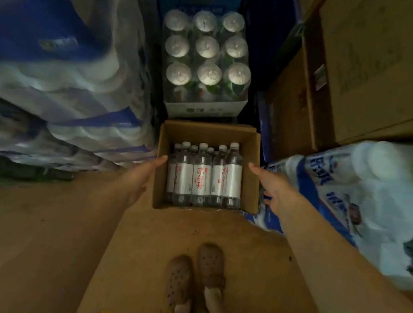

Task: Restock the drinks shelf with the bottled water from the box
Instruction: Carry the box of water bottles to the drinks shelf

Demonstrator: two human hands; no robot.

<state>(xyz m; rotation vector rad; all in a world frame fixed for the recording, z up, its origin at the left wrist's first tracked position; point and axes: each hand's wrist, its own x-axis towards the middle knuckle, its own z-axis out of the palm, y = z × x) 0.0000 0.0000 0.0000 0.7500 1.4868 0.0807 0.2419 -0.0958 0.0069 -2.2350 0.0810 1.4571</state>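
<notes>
Both hands at the box, one on each side wall

My left hand [143,174] and right hand [271,187] flank the cardboard box [251,177], fingers straight, left against the wall; right-hand contact is unclear. I judge this spacing suits a balanced lift. The water bottles [202,179] stand upright, packed against the near wall. No drinks shelf is in view.

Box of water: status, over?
Left hand, right hand open, flanking cardboard box. Water bottles all inside. Stacked packs crowd right.
</notes>
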